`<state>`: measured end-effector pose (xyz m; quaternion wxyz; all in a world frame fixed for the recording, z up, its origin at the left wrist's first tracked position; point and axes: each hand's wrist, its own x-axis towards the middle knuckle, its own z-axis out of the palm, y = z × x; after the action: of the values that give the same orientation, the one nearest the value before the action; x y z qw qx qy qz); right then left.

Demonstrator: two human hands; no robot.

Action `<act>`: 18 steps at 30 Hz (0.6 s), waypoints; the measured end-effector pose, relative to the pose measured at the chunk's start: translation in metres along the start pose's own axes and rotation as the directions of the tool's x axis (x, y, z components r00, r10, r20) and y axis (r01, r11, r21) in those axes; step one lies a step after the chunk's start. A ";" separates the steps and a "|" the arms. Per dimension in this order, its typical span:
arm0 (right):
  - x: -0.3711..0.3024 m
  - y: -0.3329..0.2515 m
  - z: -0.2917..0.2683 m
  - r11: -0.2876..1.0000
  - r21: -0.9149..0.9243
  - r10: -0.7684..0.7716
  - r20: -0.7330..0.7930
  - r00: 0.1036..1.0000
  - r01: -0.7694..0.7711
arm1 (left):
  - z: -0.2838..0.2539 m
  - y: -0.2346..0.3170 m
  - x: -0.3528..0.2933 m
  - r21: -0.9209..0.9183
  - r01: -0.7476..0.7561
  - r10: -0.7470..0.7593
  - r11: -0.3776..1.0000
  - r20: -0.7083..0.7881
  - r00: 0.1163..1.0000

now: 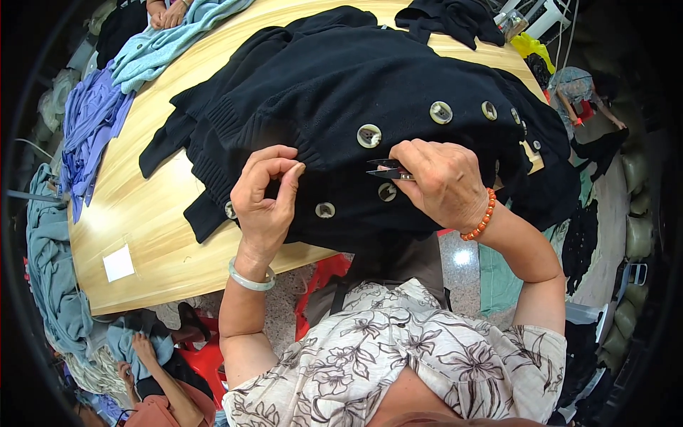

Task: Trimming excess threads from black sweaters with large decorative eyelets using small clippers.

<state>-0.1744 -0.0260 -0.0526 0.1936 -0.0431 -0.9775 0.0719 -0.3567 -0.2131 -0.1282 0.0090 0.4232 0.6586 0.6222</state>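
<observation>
A black knit cardigan point(313, 99) with large marbled buttons is spread before me, its near part hanging over the table edge. Over its ribbed band, my left hand point(263, 188) is closed in a pinch, thumb against forefinger. Whatever lies between those fingertips is too small to make out. To the right, my right hand point(445, 181) grips a pair of thread snips point(390, 171), their dark pointed blades parted and aimed left toward the pinch. One button point(369, 136) sits just above the blades and another button point(387, 191) just below.
The wooden table point(163, 249) carries a white paper square point(118, 262), a purple garment point(89, 132) and a light-blue knit point(167, 50). Another person's hands point(168, 14) rest at the far left. A person handling blue-grey cloth point(139, 341) sits lower left; another bends at far right.
</observation>
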 end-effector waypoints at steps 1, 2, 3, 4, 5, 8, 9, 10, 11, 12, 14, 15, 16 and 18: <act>0.000 -0.001 0.000 1.000 0.002 -0.001 -0.001 1.000 0.001 | 0.000 -0.001 -0.001 0.010 -0.042 0.042 0.999 -0.014 0.999; 0.000 -0.002 0.000 1.000 0.009 0.005 0.005 1.000 -0.005 | 0.001 -0.003 -0.002 0.020 -0.084 0.085 0.996 -0.028 0.996; 0.000 -0.003 0.000 1.000 0.018 0.012 0.011 1.000 -0.012 | 0.000 -0.004 -0.005 0.023 -0.083 0.084 0.996 -0.027 0.996; 0.000 -0.005 0.001 1.000 0.021 0.012 0.011 1.000 -0.012 | 0.000 -0.004 -0.007 -0.051 -0.033 0.030 0.998 -0.071 0.997; 0.001 -0.008 0.003 0.995 0.088 0.049 0.036 0.998 -0.052 | -0.001 -0.005 -0.009 -0.126 0.014 -0.028 0.992 -0.112 0.993; 0.001 -0.014 0.005 0.979 0.171 0.101 0.080 0.992 -0.113 | -0.007 0.000 -0.012 -0.140 0.022 -0.043 0.990 -0.148 0.988; 0.003 -0.016 0.007 0.973 0.194 0.106 0.094 0.990 -0.123 | -0.008 0.002 -0.013 -0.162 0.014 -0.044 0.987 -0.181 0.983; 0.004 -0.017 0.008 0.967 0.217 0.110 0.108 0.988 -0.132 | -0.011 0.002 -0.014 -0.161 0.014 -0.043 0.987 -0.179 0.983; 0.005 -0.018 0.009 0.967 0.219 0.110 0.107 0.988 -0.131 | -0.016 0.002 -0.015 -0.093 0.009 -0.024 0.996 -0.162 0.986; 0.006 -0.019 0.010 0.959 0.250 0.115 0.092 0.989 -0.135 | -0.019 0.003 -0.017 -0.025 0.003 -0.007 1.000 -0.145 0.989; 0.011 -0.020 0.015 0.950 0.283 0.119 0.078 0.990 -0.136 | -0.019 0.007 -0.014 0.146 -0.022 0.033 0.989 -0.073 0.997; 0.014 -0.022 0.017 0.944 0.315 0.097 0.033 0.995 -0.103 | -0.017 0.008 -0.012 0.229 -0.059 0.070 0.972 -0.041 0.997; 0.017 -0.025 0.019 0.936 0.345 0.077 -0.012 0.997 -0.068 | -0.015 0.008 -0.014 0.235 0.020 -0.014 0.972 -0.026 1.000; 0.022 -0.029 0.021 0.934 0.348 0.074 0.013 0.997 -0.074 | -0.012 0.015 -0.014 0.298 -0.003 0.008 0.955 -0.016 1.000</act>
<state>-0.2047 -0.0549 -0.0591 0.1956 -0.0451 -0.9469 0.2511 -0.3465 -0.2328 -0.1201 -0.0622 0.4162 0.7436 0.5195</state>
